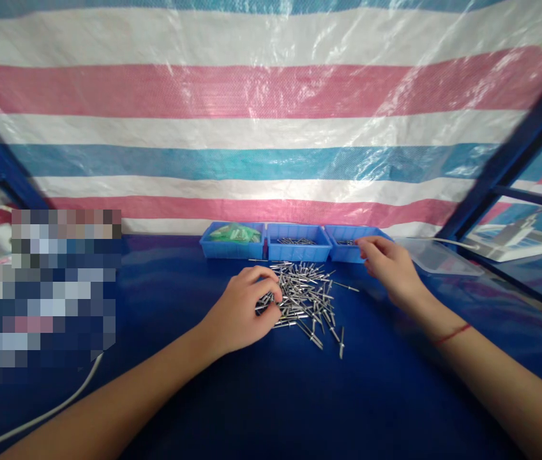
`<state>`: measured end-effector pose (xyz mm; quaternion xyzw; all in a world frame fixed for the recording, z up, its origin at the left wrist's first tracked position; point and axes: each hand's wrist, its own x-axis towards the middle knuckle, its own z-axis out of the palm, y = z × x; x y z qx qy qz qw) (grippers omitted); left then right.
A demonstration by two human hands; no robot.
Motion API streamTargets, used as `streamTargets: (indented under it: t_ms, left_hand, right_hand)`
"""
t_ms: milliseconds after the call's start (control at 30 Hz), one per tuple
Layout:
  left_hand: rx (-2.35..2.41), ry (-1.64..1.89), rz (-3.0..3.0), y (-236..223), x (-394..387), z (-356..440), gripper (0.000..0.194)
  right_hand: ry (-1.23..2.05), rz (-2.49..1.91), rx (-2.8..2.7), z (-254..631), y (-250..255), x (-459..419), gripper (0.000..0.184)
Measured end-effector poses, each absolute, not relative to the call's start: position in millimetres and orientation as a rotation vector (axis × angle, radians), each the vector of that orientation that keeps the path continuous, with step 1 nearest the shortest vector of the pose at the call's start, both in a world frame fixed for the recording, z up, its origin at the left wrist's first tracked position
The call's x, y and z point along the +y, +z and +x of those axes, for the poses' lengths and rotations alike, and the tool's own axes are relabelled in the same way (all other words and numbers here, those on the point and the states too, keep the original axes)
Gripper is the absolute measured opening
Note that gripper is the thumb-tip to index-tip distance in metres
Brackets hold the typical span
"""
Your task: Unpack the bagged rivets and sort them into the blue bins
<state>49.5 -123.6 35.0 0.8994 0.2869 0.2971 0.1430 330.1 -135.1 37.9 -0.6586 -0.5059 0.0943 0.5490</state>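
A loose pile of silver pop rivets (306, 294) lies on the blue table. My left hand (246, 310) rests at the pile's left side, fingers curled and the thumb apart from them; I see nothing held in it. My right hand (390, 265) is at the front of the right blue bin (347, 254), fingertips pinched together over its edge. Whatever that pinch may hold is hidden. Some rivets lie inside this bin. More fill the bottom of the middle blue bin (299, 250). The left blue bin (232, 250) contains a green plastic bag (235, 234).
A clear plastic lid or tray (445, 257) lies right of the bins. Beyond it, a white device (514, 239) stands with a cable. Another white cable (72, 399) runs along the left. Blue frame posts (510, 153) flank a striped sheet (271, 163) behind the table.
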Motion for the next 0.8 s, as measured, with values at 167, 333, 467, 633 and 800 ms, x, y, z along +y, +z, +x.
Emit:
streamTargets:
  t_ms: [167,333,467,633,800]
  left_hand:
    - [0.713,0.635,2.763,37,-127,47,0.011]
    - [0.725,0.609,2.783,33,-128,50,0.003]
    - [0.776,0.667,2.766,28,-126,54,0.007]
    - [0.805,0.729,2.763,26,-125,55,0.016]
    - [0.805,0.826,2.703,27,-126,55,0.015]
  right_hand:
    - [0.372,-1.404,-1.799,290,46,-157,0.023]
    - [0.263,-1.178,-2.229,258,38,-175,0.015]
    - [0.197,-1.201,-2.298,248,29,-176,0.015]
    - [0.114,-1.332,-2.272,251,29,-176,0.015]
    - [0.240,-1.284,-2.077,252,35,-177,0.018]
